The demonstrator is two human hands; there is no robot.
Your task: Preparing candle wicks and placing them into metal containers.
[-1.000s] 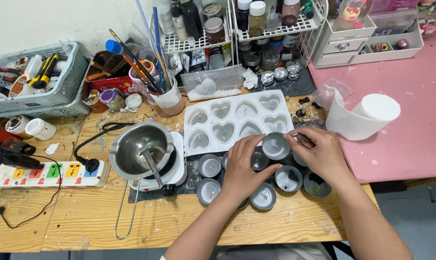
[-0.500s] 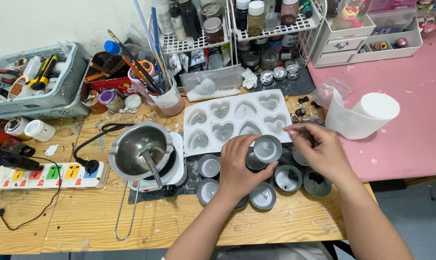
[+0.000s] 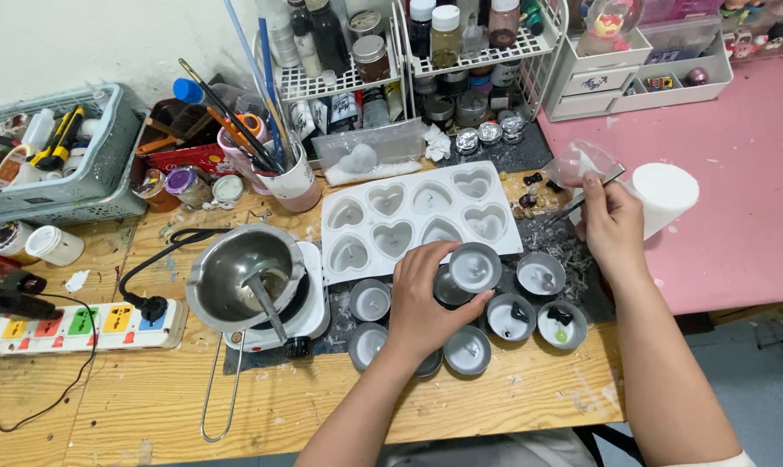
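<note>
Above the tins, left hand (image 3: pixel 426 298) fingers grasping one tin (image 3: pixel 475 266) (right hand (image 3: pixel 612 220): tweezers (image 3: pixel 592 192)).

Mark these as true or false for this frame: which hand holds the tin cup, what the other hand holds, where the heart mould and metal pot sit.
1. The left hand holds a small round tin cup. True.
2. The right hand is empty. False: it holds thin tweezers.
3. The white heart mould lies beyond the tin cups. True.
4. The metal pot stands on the pink table. False: it sits on a small heater on the wooden table.
</note>
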